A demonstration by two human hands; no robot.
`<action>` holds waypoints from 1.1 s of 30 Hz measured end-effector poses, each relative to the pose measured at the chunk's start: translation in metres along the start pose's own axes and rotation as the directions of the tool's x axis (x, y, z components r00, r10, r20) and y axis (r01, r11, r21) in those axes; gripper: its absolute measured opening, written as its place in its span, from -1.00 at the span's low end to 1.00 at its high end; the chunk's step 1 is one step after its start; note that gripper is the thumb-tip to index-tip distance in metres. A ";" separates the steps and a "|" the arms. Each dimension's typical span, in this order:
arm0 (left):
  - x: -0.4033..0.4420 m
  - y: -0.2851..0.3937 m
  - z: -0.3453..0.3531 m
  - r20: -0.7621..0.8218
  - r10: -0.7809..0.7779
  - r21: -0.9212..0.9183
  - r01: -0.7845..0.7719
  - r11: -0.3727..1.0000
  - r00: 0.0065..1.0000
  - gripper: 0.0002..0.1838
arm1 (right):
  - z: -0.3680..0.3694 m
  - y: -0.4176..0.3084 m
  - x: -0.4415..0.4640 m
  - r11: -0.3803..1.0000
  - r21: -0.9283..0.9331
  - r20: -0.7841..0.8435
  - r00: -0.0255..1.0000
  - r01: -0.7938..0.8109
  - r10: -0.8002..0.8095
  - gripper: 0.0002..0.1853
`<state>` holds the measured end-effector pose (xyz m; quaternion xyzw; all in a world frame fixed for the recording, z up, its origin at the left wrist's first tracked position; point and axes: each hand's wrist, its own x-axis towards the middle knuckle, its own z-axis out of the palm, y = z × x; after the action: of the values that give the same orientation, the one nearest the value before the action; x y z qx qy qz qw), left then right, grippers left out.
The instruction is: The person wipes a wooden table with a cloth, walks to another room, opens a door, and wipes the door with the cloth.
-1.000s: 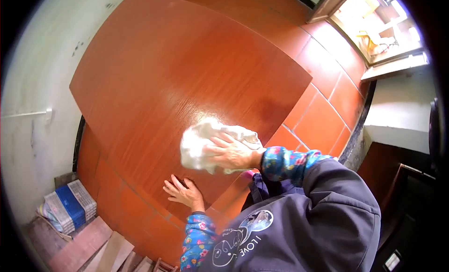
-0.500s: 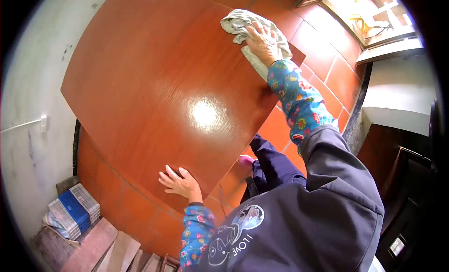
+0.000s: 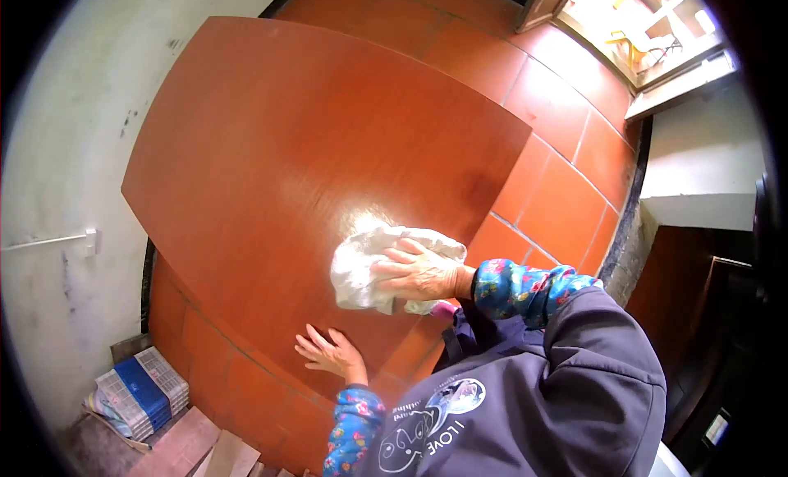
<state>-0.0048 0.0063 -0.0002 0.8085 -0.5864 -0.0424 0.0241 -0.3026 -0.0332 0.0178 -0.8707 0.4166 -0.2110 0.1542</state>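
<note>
A reddish-brown wooden tabletop (image 3: pixel 287 132) with a glossy finish fills the middle of the view. My right hand (image 3: pixel 420 273) holds a whitish, crumpled cloth (image 3: pixel 353 273) against its near part, close to the right-hand edge. The fingers lie over the cloth and point left. Lower down, my left hand (image 3: pixel 331 356) rests on the wood near the closest corner, palm down with fingers spread and nothing in it. Both forearms wear blue flowered sleeve covers.
Red floor tiles (image 3: pixel 558 190) surround the table. A pale wall (image 3: pixel 66 181) runs along the left. At the lower left, a bundle of printed paper (image 3: pixel 144 395) lies beside wooden boards (image 3: pixel 176 444). An open doorway (image 3: pixel 648 34) lets in bright light at the upper right.
My right hand has drawn the cloth from the far right corner back toward my body. My left hand stays on the near corner. The view has shifted slightly.
</note>
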 end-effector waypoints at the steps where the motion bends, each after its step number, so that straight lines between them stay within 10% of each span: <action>1: 0.001 -0.005 0.004 -0.032 0.015 0.036 -0.014 0.999 0.999 -0.44 | -0.007 0.014 0.011 0.999 -0.046 0.011 1.000 -0.001 0.002 -0.41; 7: -0.003 0.001 -0.013 0.055 -0.045 0.003 0.045 0.999 0.997 -0.40 | -0.040 0.142 0.113 0.941 -0.195 -0.294 0.932 -0.276 0.212 -0.58; 19: -0.014 -0.002 -0.016 0.076 -0.074 0.008 0.074 0.997 0.994 -0.31 | -0.073 0.336 0.269 0.762 -0.204 -0.364 0.770 -0.615 0.524 -0.43; 26: -0.015 -0.007 -0.015 0.058 -0.034 -0.003 0.034 0.999 0.998 -0.29 | -0.068 0.340 0.225 0.754 -0.250 -0.436 0.766 -0.607 0.472 -0.43; 33: -0.004 -0.003 -0.006 -0.030 0.040 -0.034 -0.041 0.999 0.999 -0.28 | -0.080 0.284 0.058 0.498 -0.136 -0.557 0.482 -0.856 0.676 -0.38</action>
<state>-0.0029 0.0114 0.0062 0.7964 -0.6015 -0.0403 0.0474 -0.4974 -0.2586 -0.0253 -0.5222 0.8243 -0.2145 -0.0435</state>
